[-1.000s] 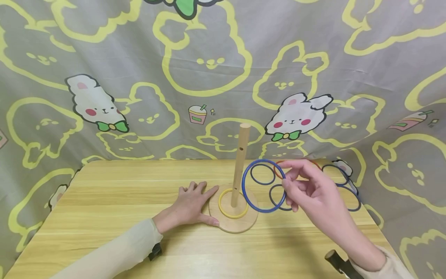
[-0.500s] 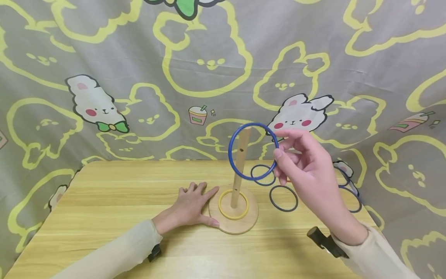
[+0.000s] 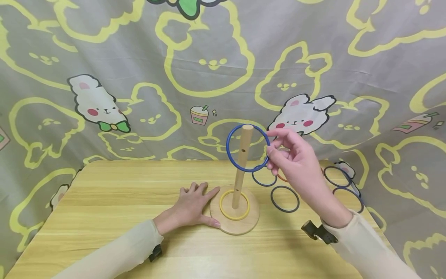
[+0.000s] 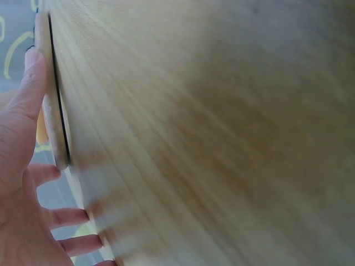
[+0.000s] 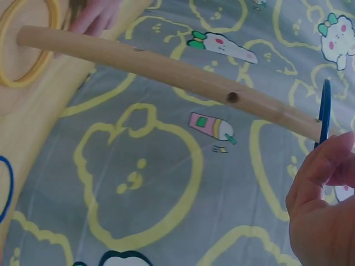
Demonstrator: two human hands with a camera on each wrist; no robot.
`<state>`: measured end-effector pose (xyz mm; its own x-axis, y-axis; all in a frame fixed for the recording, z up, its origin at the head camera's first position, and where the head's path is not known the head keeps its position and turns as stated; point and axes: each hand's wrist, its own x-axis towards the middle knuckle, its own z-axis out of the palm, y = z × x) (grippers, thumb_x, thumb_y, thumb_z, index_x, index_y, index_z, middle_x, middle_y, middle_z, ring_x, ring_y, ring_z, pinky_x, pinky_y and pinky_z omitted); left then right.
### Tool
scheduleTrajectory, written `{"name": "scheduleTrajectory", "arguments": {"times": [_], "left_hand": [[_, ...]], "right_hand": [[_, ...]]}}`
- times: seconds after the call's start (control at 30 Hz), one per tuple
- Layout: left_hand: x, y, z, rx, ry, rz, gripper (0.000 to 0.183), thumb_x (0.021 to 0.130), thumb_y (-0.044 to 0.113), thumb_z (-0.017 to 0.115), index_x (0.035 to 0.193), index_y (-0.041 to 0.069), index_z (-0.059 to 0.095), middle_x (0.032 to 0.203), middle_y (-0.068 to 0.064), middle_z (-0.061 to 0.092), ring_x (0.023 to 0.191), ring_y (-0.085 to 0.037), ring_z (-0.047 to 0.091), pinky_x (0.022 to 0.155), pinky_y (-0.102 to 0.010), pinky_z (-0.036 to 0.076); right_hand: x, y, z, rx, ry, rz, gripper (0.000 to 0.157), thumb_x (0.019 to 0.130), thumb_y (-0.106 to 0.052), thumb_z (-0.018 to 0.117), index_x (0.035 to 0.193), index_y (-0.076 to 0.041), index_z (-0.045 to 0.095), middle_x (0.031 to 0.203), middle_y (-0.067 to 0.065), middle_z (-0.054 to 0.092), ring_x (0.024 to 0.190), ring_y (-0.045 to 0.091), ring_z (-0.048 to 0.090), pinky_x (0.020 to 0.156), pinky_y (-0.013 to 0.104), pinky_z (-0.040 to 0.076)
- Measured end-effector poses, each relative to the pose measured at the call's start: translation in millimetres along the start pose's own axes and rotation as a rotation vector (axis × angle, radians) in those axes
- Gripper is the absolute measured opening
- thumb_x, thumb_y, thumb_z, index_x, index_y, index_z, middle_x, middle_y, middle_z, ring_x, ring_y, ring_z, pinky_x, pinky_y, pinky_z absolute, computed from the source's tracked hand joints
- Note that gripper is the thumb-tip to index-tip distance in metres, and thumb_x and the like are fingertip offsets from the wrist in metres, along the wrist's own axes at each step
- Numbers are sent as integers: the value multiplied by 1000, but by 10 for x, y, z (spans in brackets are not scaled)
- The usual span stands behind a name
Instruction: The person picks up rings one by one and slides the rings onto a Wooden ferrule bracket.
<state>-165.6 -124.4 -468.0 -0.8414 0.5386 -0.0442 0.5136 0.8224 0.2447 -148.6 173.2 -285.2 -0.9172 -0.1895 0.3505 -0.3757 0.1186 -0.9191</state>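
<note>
My right hand pinches a blue ring by its right side between thumb and fingers. In the head view the ring frames the top of a wooden peg; in the right wrist view the blue ring is edge-on, right at the peg's tip. The peg stands upright on a round wooden base, where a yellow ring lies around its foot. Fingers spread, my left hand rests on the table against the base's left edge. Its thumb touches the base's rim in the left wrist view.
Right of the base lie dark blue rings and, partly behind my right hand, a red ring. More dark blue rings lie near the table's right edge. A patterned curtain hangs behind the wooden table.
My right hand has raised the blue ring and carried it left, from low beside the peg to its top. Over the last half second the ring tilted flatter. My left hand stayed put.
</note>
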Motion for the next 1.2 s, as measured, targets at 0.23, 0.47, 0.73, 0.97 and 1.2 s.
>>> {"name": "scheduleTrajectory", "arguments": {"times": [0.23,0.47,0.73,0.97,1.2], "left_hand": [[14,3,17,22,4,4,118,76,86,78,168,21,46,158,-26,47,129,-44,47,92,-67,42],[18,4,23,14,1,8,118,76,86,78,169,21,46,158,-26,46,128,-44,47,91,-68,42],[9,11,8,14,2,3,118,76,84,79,169,20,46,157,-27,46,128,-44,47,92,-68,42],[10,26,10,10,-1,-8,118,76,84,80,168,19,46,159,-28,46,130,-45,47,93,-69,42],[9,32,4,15,6,0,118,77,83,80,168,17,46,157,-28,47,128,-45,47,92,-68,42]], "right_hand": [[-4,272,28,-41,-40,53,33,105,4,63,137,0,61,100,21,63,67,20,66,59,28,56],[-69,535,101,-40,-70,134,32,103,7,62,134,4,60,99,19,62,68,22,67,59,28,55],[-188,847,217,-39,-106,192,32,99,10,61,132,6,62,95,16,61,62,19,63,56,27,51],[-259,1035,290,-34,-141,251,35,97,10,60,131,5,61,92,12,60,62,17,62,57,26,51],[-302,1216,343,-86,-196,313,34,99,10,62,132,4,61,89,11,61,65,31,65,59,27,53]]}}
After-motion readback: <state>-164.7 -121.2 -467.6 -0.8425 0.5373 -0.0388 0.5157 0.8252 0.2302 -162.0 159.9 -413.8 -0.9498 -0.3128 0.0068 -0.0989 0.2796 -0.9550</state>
